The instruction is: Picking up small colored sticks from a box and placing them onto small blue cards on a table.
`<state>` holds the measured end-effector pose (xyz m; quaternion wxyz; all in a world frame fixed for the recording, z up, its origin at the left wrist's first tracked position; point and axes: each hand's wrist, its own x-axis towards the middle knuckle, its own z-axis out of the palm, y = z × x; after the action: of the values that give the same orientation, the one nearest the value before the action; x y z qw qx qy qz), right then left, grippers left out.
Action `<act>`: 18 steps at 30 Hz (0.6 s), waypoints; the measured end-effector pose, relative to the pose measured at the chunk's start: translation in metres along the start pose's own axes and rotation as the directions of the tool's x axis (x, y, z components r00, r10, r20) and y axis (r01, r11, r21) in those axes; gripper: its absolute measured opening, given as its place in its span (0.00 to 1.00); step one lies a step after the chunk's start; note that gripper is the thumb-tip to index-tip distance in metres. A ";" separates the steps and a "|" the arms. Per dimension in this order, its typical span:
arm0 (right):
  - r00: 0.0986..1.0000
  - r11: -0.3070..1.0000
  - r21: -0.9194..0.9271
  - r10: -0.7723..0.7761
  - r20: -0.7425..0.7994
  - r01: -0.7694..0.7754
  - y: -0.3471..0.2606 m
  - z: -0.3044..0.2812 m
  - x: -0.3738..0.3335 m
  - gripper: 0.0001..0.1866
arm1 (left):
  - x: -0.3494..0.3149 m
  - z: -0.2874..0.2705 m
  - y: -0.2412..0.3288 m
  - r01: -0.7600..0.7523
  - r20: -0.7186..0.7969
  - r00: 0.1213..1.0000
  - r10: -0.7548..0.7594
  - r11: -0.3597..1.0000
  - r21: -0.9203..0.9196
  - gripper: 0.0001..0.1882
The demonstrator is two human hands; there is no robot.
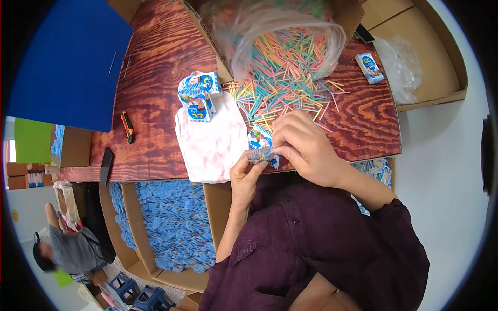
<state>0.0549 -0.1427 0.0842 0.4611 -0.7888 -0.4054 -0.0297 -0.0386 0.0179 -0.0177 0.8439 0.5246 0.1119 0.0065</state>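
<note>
My left hand (pixel 245 175) pinches a small, partly see-through packet (pixel 261 154) with blue print, just off the table's front edge. Close beside the packet's right end, my right hand (pixel 307 147) has its thumb and fingers pressed together; what is between them, if anything, is hidden. Under and behind my hands lies a blue-and-white printed packet (pixel 258 136). Beyond it spreads a loose heap of thin pink, yellow, green and blue sticks (pixel 285 72), spilling from a clear plastic bag (pixel 334 49). Several more printed packets (pixel 198 107) lie on a pink-stained white cloth (pixel 212 150).
The bag sits in a tipped cardboard box (pixel 206 39) on the wood-grain table (pixel 155 83). Left are an orange-black utility knife (pixel 127 127), a dark phone (pixel 106 165) and a blue panel (pixel 72 62). A carton of blue packets (pixel 174 223) stands below. A person (pixel 78 249) is far left.
</note>
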 end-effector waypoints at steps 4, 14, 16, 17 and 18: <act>1.000 0.999 0.045 0.013 0.029 -0.014 -0.004 -0.007 0.005 0.07 | 0.002 -0.004 -0.002 -0.024 0.006 1.000 0.024 1.000 0.020 0.09; 0.981 0.979 -0.159 -0.099 0.166 0.125 -0.005 -0.002 -0.001 0.09 | 0.006 -0.001 -0.006 -0.172 0.052 0.984 0.169 0.983 0.061 0.09; 0.973 0.968 -0.199 -0.113 0.201 0.153 -0.008 -0.003 -0.005 0.10 | 0.005 -0.003 -0.007 -0.096 0.023 0.995 0.095 0.995 0.026 0.10; 0.963 0.963 -0.226 -0.085 0.255 0.145 -0.009 -0.004 -0.006 0.12 | 0.003 -0.002 -0.005 -0.101 0.020 0.995 0.100 0.994 0.030 0.10; 0.950 0.957 -0.253 -0.056 0.307 0.138 -0.009 -0.004 -0.007 0.15 | 0.002 -0.001 -0.002 -0.079 0.004 0.997 0.079 0.997 0.014 0.10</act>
<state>0.0456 -0.1480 0.0900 0.2804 -0.8189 -0.5006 0.0108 -0.0370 0.0180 -0.0208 0.8394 0.5347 0.0897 0.0382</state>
